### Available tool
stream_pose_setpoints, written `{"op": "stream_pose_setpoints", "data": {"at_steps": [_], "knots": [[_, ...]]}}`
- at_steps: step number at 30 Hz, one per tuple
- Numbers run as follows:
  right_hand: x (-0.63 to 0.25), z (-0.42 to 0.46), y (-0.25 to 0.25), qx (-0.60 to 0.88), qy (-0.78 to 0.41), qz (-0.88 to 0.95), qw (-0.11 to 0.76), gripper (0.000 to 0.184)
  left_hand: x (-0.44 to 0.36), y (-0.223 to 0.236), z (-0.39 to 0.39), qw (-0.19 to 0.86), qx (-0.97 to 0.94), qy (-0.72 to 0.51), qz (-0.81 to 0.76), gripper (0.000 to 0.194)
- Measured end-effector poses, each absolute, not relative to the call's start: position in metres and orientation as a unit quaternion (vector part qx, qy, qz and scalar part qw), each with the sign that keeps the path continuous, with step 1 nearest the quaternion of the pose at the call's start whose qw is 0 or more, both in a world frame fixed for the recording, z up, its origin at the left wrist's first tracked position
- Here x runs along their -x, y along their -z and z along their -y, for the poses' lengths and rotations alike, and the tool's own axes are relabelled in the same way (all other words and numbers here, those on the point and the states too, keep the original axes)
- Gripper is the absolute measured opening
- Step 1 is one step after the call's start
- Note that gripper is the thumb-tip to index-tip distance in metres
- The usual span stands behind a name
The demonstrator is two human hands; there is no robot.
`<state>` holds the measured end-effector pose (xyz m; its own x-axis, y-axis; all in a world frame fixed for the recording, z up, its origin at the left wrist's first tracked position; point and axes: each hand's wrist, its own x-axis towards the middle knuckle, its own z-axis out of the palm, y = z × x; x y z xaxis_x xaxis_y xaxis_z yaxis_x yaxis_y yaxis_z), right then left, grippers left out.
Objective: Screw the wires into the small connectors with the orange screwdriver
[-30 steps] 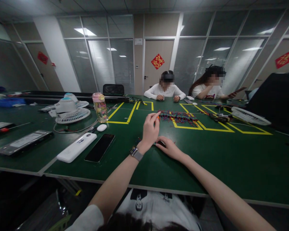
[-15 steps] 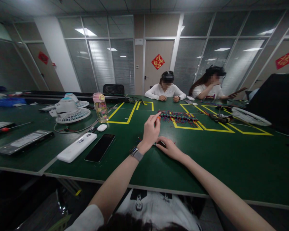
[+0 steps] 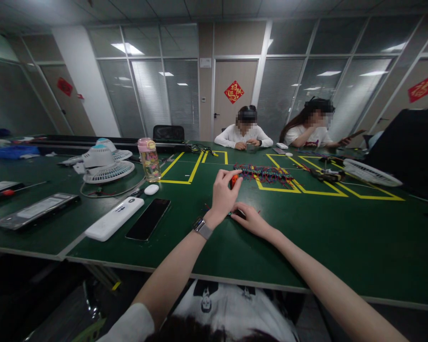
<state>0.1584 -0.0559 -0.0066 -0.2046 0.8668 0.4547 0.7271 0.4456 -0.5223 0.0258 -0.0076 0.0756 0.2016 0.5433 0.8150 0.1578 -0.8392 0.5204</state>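
Observation:
My left hand [image 3: 221, 195] is closed around a screwdriver [image 3: 234, 180], whose orange and black handle end shows between thumb and fingers. It stands roughly upright; its lower part is hidden by the hand. Low on the table, my right hand [image 3: 251, 220] has its fingers pressed on a small green circuit board with wires [image 3: 230, 214], mostly covered by both hands. Thin coloured wire ends stick out at either side. Beyond my hands lies a long row of similar small boards with red and blue wires [image 3: 266, 175].
Left of my arms lie a black phone [image 3: 148, 218], a white power bank [image 3: 114, 217] and a white oval case [image 3: 151, 189]. Farther off stand a drink bottle [image 3: 149, 160] and white fan parts [image 3: 105, 164]. Two people sit across the green table [image 3: 342, 247], marked with yellow tape.
My left fingers have shifted slightly on the screwdriver, and more of its orange handle shows. My right hand stays put. The person opposite has brought their hands closer together.

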Motion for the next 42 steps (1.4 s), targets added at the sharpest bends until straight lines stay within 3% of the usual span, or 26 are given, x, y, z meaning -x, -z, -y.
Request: {"op": "stream_pose_setpoints", "data": {"at_steps": [7, 13, 19, 24, 30, 34, 37, 42], "knots": [[-0.1580, 0.0566, 0.0053, 0.520, -0.101, 0.768, 0.359, 0.005, -0.0258, -0.0756, 0.0063, 0.186, -0.759, -0.589, -0.205, 0.031], [-0.1586, 0.0552, 0.0073, 0.518, -0.103, 0.768, 0.362, 0.005, -0.0247, -0.0757, 0.0084, 0.149, -0.764, -0.580, -0.240, 0.022], [-0.1578, 0.0558, 0.0068, 0.519, -0.103, 0.767, 0.364, 0.005, -0.0254, -0.0760, 0.0072, 0.184, -0.765, -0.584, -0.199, 0.029], [-0.1573, 0.0562, 0.0060, 0.519, -0.107, 0.766, 0.364, 0.005, -0.0244, -0.0760, 0.0090, 0.145, -0.754, -0.585, -0.262, 0.017], [-0.1581, 0.0559, 0.0062, 0.521, -0.106, 0.767, 0.359, 0.006, -0.0249, -0.0768, 0.0078, 0.193, -0.749, -0.598, -0.209, 0.026], [-0.1585, 0.0558, 0.0068, 0.521, -0.106, 0.766, 0.361, 0.008, -0.0247, -0.0765, 0.0085, 0.167, -0.752, -0.597, -0.225, 0.017], [-0.1586, 0.0559, 0.0069, 0.521, -0.105, 0.767, 0.360, 0.008, -0.0242, -0.0758, 0.0093, 0.141, -0.752, -0.595, -0.248, 0.021], [-0.1585, 0.0563, 0.0072, 0.528, -0.104, 0.761, 0.363, 0.008, -0.0246, -0.0760, 0.0090, 0.180, -0.769, -0.583, -0.190, 0.029]]}}
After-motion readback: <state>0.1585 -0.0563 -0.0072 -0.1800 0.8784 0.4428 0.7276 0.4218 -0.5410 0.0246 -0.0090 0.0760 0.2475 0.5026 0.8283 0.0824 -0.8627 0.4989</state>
